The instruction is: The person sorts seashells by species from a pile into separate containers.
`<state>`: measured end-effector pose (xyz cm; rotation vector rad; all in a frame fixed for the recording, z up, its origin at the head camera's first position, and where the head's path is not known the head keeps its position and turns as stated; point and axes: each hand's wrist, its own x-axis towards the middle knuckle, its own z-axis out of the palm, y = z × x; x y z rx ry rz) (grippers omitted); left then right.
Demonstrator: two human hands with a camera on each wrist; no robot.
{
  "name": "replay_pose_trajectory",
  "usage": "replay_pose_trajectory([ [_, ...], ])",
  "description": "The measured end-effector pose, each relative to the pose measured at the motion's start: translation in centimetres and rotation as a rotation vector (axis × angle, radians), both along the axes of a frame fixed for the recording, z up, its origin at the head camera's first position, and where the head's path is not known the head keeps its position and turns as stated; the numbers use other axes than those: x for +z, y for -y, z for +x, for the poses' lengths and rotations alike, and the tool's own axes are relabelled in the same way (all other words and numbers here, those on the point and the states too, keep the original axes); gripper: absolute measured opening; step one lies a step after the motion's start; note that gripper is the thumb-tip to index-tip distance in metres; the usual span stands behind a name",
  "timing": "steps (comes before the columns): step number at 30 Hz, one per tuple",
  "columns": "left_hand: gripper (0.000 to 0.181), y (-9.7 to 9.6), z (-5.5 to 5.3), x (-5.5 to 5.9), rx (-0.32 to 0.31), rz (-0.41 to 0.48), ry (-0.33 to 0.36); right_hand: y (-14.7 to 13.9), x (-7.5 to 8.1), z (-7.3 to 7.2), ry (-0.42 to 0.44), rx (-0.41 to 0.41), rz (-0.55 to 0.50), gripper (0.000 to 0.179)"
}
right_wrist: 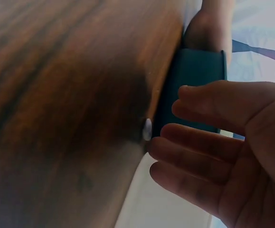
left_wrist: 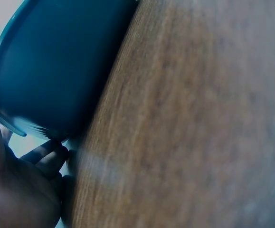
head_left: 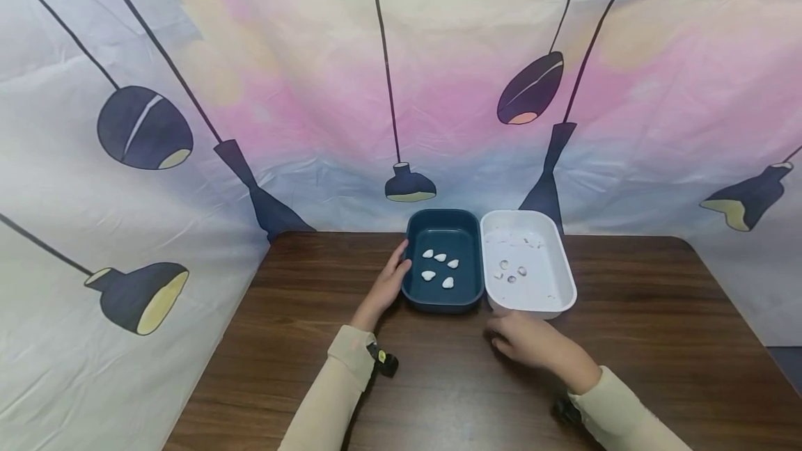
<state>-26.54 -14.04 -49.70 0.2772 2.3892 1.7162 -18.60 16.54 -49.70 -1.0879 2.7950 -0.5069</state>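
On the dark wooden table, a teal tray (head_left: 411, 298) holds several small white shell-like pieces (head_left: 441, 257). My left hand (head_left: 387, 284) lies along the tray's left side, its fingers touching the outer wall near the rim. Right beside that tray stands a white tray (head_left: 562, 291) with several smaller pale pieces (head_left: 522, 271) and bits inside. My right hand (head_left: 532, 343) is at the white tray's front left corner, fingers loosely bent and apart. In the right wrist view one small white piece (right_wrist: 147, 129) sits just off its fingertips, with nothing visibly pinched.
Brown wooden tabletop (head_left: 658, 339) extends around both trays. Behind the table hangs a cloth backdrop (head_left: 313, 89) with painted lamps. Small dark devices are strapped at the left wrist (head_left: 385, 362) and right wrist (head_left: 566, 410).
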Motion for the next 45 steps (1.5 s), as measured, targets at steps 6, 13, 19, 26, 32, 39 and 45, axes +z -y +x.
replay_pose_trajectory([
  [6, 0.057, 0.2, -1.5, -2.6, 0.010, 0.003, 0.009, 0.1, -0.7, 0.0, -0.022, -0.013, 0.017, 0.017],
  [13, 0.059, 0.2, -2.1, -4.6, 0.037, 0.016, -0.017, 0.6, -1.3, -0.2, -0.040, -0.023, 0.031, 0.015],
  [19, 0.057, 0.1, -1.9, -4.4, 0.051, 0.024, -0.033, 1.2, -1.5, -0.3, -0.090, -0.027, 0.061, 0.013],
  [26, 0.058, 0.2, -1.9, -4.4, 0.053, 0.016, -0.034, 1.8, -1.4, -0.2, -0.067, -0.062, 0.110, 0.015],
  [32, 0.058, 0.2, -1.9, -4.6, 0.061, 0.019, -0.023, 1.5, -1.0, 0.0, -0.019, -0.018, 0.086, 0.017],
  [39, 0.058, 0.2, -2.1, -4.5, 0.065, 0.017, -0.006, -0.1, 1.4, -0.6, 0.099, 0.090, -0.039, 0.016],
  [45, 0.058, 0.0, -1.3, -2.1, 0.030, -0.006, 0.012, -1.7, 3.7, -1.6, 0.145, 0.128, -0.108, 0.016],
])
